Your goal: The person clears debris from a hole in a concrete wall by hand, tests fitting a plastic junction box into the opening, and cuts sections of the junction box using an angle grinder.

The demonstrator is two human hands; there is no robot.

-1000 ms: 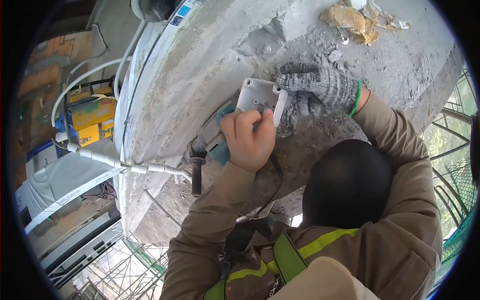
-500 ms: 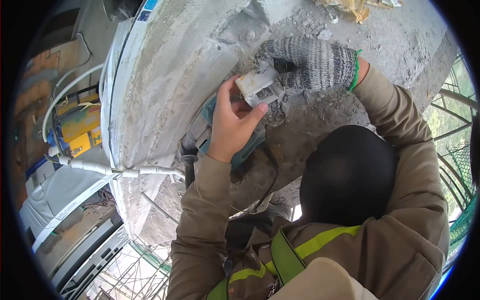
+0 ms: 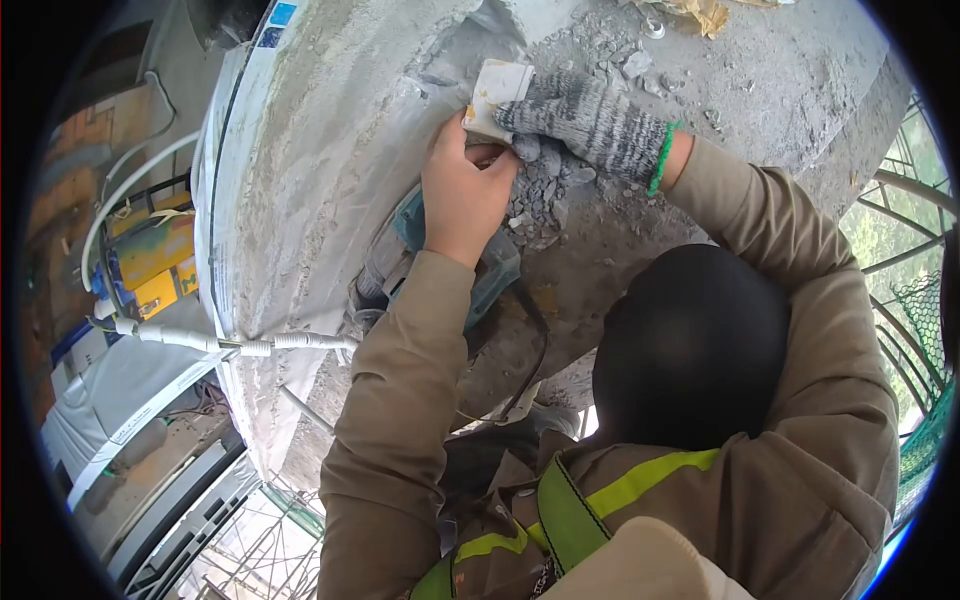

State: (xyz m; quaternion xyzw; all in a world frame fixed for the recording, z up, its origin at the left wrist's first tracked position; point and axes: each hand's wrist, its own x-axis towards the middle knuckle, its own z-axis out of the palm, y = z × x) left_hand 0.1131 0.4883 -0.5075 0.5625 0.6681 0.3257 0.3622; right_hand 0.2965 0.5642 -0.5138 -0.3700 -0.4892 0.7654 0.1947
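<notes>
A small white plastic box (image 3: 500,82), smudged with yellow, is held between both hands just above the concrete. My left hand (image 3: 462,195) is bare, its fingers closed on the box's near lower edge. My right hand (image 3: 590,122), in a grey knitted glove with a green cuff, grips the box from the right; some of its fingers are hidden. Below my left hand and forearm lies a teal power tool (image 3: 497,275), partly covered, with a black cord (image 3: 535,310). Loose concrete rubble (image 3: 540,205) lies just under my gloved hand.
A rough concrete wall (image 3: 310,170) rises at the left, with a white conduit (image 3: 300,342) against it. Yellow equipment (image 3: 160,260) stands beyond. Torn brown paper (image 3: 700,15) lies at the top. Green netting (image 3: 925,440) and metal bars edge the right. A black rounded shape (image 3: 690,345) fills the near middle.
Both hands have moved up and left with the box. The box has turned: its open cavity showed before, and now a flat face shows. My gloved fingers have shifted onto that face.
</notes>
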